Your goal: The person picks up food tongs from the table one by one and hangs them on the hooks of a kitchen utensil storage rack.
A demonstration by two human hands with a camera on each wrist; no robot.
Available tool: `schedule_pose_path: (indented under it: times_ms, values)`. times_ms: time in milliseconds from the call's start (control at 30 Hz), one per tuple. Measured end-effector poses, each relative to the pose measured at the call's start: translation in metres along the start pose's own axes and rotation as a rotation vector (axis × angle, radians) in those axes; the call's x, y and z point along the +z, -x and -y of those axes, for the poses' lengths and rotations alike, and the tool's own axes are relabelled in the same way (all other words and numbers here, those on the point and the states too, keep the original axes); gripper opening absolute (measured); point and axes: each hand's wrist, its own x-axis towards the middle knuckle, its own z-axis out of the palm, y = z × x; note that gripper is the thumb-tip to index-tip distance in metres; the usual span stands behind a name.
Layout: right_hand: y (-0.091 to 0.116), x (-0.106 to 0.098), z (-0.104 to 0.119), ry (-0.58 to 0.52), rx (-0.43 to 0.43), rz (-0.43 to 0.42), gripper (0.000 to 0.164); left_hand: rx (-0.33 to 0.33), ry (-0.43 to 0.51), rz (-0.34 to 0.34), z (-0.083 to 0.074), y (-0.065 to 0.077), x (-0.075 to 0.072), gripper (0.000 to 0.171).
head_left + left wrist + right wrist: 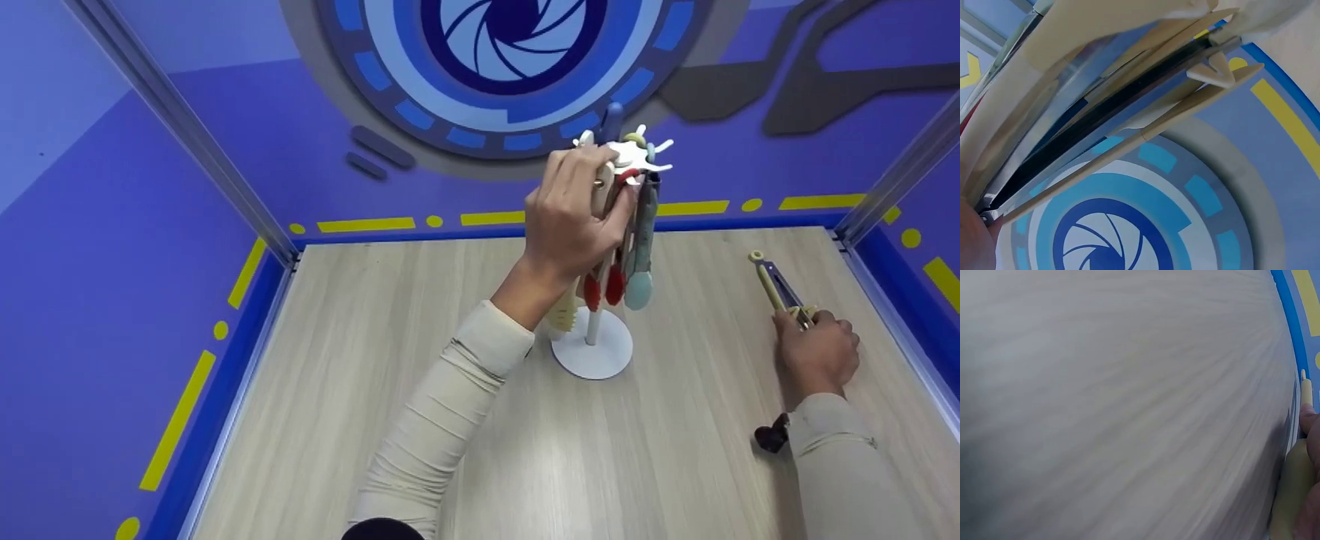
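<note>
A white stand (628, 155) with a hooked top and a round base (592, 356) carries several hanging tongs, some with red tips (615, 286) and one with a pale teal tip (639, 289). At its top my left hand (570, 206) grips a pair of tongs with a beige end (602, 191). In the left wrist view, metal-and-beige tongs (1112, 107) cross the picture close up. On the far right, my right hand (817, 349) holds yellow-handled tongs (772, 285) at the tabletop; part of them is under the fingers. A yellow tongs end (1292, 495) shows in the right wrist view.
The wooden tabletop (375, 360) is bounded by blue printed walls (247, 150) at the back and both sides. Metal corner posts (195, 135) rise at the back corners. A small black device (771, 435) sits by the right cuff.
</note>
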Motion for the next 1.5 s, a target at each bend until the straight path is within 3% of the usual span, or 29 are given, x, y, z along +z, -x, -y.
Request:
schedule_pose_path:
  times_ms: [200, 500, 700, 1033, 1500]
  values:
    - [0.000, 0.001, 0.001, 0.000, 0.008, -0.008, 0.088, 0.021, 0.056, -0.051, 0.008, 0.001, 0.004, 0.034]
    - [0.000, 0.003, 0.002, 0.001, 0.011, -0.028, 0.086, 0.012, 0.218, -0.101, 0.014, 0.004, 0.013, 0.034]
    - [-0.001, 0.006, 0.003, 0.021, -0.009, -0.055, 0.084, 0.011, 0.150, -0.146, 0.009, 0.008, 0.017, 0.040]
    - [0.000, 0.008, 0.002, 0.103, -0.058, -0.058, 0.085, -0.005, 0.092, -0.157, 0.001, 0.013, 0.023, 0.041]
    - [0.003, 0.009, 0.002, 0.181, -0.071, -0.034, 0.101, -0.016, 0.083, -0.152, 0.002, 0.014, 0.025, 0.040]
